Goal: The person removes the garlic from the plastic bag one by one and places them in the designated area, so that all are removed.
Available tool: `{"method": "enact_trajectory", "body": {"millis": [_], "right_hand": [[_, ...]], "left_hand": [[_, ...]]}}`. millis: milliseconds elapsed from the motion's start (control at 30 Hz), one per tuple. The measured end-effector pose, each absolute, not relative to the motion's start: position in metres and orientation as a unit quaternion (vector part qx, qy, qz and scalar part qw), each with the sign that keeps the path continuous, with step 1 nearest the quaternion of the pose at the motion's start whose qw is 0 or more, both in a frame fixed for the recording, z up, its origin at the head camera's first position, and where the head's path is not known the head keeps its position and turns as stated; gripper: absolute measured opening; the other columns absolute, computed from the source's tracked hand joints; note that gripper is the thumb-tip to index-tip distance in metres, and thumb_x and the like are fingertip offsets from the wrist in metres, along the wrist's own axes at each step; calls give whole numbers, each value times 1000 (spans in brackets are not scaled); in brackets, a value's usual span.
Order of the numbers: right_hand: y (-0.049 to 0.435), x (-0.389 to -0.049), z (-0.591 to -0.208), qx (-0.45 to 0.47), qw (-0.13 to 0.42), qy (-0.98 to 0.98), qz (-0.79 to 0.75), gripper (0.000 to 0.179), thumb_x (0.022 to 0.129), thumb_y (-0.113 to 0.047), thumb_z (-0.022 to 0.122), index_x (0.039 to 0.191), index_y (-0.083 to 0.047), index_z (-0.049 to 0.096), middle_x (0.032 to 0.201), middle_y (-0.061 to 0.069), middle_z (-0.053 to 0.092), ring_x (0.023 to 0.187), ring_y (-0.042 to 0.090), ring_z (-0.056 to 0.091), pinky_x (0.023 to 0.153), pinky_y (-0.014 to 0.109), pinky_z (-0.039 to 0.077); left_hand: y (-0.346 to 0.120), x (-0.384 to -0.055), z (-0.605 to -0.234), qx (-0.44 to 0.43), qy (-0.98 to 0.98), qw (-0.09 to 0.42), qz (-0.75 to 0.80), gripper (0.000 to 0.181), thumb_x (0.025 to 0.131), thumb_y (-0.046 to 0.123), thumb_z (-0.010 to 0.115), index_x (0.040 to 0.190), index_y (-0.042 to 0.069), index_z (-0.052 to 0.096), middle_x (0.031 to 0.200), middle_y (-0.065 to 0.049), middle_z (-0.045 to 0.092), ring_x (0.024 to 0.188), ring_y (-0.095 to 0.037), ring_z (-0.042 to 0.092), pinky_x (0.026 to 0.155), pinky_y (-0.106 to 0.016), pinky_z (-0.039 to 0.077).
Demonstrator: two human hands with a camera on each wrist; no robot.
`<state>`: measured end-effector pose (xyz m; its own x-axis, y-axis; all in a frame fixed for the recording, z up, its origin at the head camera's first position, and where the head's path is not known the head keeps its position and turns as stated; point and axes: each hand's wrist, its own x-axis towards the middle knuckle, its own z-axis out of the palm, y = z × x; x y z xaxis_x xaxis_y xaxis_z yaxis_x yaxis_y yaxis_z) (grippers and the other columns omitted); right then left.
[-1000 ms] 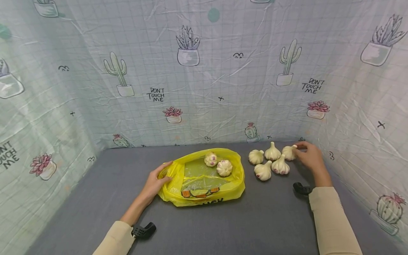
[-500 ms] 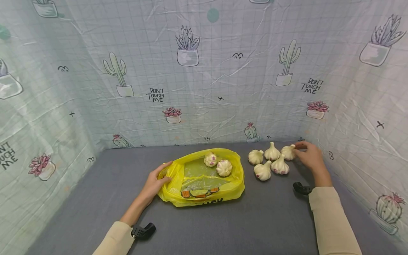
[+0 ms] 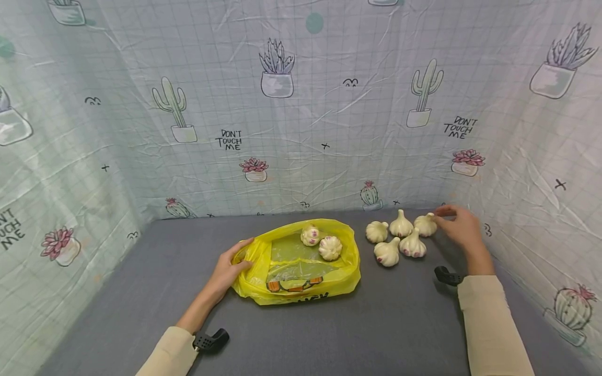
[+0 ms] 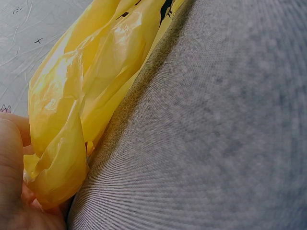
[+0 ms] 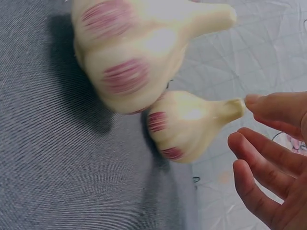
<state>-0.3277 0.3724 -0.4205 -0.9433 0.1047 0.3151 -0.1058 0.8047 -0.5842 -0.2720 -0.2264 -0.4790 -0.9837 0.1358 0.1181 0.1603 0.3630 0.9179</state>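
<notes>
In the head view my left hand (image 3: 227, 272) grips the left end of a yellow plastic bag (image 3: 256, 284), its thumb laid over the gathered plastic. In the left wrist view the crumpled yellow plastic (image 4: 62, 172) sits between thumb and fingers. Two garlic bulbs (image 3: 331, 248) lie in the bag's open mouth. Several more bulbs (image 3: 387, 253) stand grouped to the right of it. Beside the rearmost right bulb (image 3: 425, 225) is my right hand (image 3: 460, 227). The right wrist view has its fingers (image 5: 264, 163) spread and uncurled, one fingertip by the bulb's stem (image 5: 232, 109).
A dark grey table (image 3: 301, 339) carries everything. Behind and at both sides hangs a pale curtain (image 3: 301, 120) printed with potted cacti. A black wrist device (image 3: 211, 340) is strapped at the left wrist, another (image 3: 448, 276) at the right.
My right hand has shifted slightly up and right beside the rearmost right bulb, and its fingers look a little more extended. The left hand, bag and bulbs stay put.
</notes>
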Motion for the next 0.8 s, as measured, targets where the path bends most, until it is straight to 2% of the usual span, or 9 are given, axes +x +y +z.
{"method": "enact_trajectory", "body": {"millis": [667,733,800], "right_hand": [[351,-309,-375,14,218,-923,318,43,102,-32,63,130,1,66,127,28,68,103,46,70,65,24,47],[348,-307,-370,16,224,-921,317,42,102,-33,63,129,0,66,127,27,69,101,44,70,64,24,47],[346,-305,-364,17,229,-921,316,42,102,-34,63,129,-2,67,126,25,70,93,33,72,62,23,47]], "left_hand": [[-226,-272,-481,-90,-833,14,-546,63,96,7,63,156,19,48,169,-15,32,159,-39,21,123,-64,25],[-227,-272,-482,-89,-833,12,-546,63,97,7,63,157,20,47,169,-14,32,159,-38,22,123,-63,26],[-226,-272,-482,-88,-833,12,-547,63,97,7,63,157,20,47,168,-13,34,158,-38,23,122,-63,27]]}}
